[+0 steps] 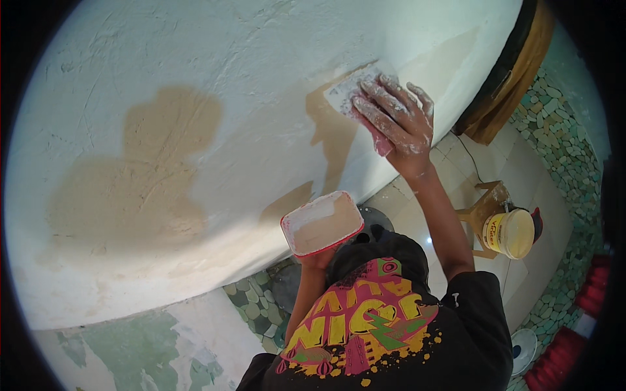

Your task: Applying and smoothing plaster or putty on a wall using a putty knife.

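My right hand (395,116) is raised against the white wall, with pale plaster smeared over its fingers. It grips a flat, whitish putty scraper (345,91) with a pink part showing below the palm; the blade lies against the wall. Lower down, my left hand (318,258) holds a shallow, red-rimmed plastic tub (322,223) from beneath, its fingers mostly hidden. Inside the tub is pale, wet-looking filler. The curved-looking wall (254,85) bears ridges and scratch marks, and shadows fall across it.
To the right, a yellow-white bucket (510,233) stands by a small wooden stool (484,210) on floor tiles (450,176). Green pebble paving (551,124) borders them. A brown wooden piece (505,91) rises at the wall's end. Red items (557,358) and a round white lid (523,350) lie lower right.
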`<state>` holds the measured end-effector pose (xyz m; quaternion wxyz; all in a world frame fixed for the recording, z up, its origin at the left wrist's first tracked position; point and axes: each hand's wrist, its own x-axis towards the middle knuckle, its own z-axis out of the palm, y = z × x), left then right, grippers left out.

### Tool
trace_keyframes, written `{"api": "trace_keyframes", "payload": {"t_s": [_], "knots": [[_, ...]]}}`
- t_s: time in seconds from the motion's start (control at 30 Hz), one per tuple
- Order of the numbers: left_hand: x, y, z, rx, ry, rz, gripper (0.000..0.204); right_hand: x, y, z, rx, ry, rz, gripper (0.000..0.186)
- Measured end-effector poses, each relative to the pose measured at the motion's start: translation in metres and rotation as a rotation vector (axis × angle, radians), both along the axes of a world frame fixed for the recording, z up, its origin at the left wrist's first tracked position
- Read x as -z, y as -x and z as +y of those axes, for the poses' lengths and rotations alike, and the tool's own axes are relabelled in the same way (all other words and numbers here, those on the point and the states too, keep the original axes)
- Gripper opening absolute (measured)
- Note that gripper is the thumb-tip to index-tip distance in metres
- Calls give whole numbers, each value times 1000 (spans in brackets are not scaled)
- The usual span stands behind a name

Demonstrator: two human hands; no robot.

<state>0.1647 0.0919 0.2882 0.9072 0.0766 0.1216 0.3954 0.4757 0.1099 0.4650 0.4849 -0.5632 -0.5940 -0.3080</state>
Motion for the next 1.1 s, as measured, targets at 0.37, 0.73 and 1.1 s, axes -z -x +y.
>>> {"api": "trace_keyframes", "payload": {"t_s": [0.37, 0.73, 1.1], "knots": [[2, -10, -9, -75, 12, 42, 74, 25, -11, 18, 38, 50, -110, 50], [-5, -25, -6, -47, 80, 34, 73, 22, -3, 17, 35, 65, -30, 49], [-5, -25, -9, -39, 98, -2, 74, 37, -11, 34, 3, 21, -49, 42]]}}
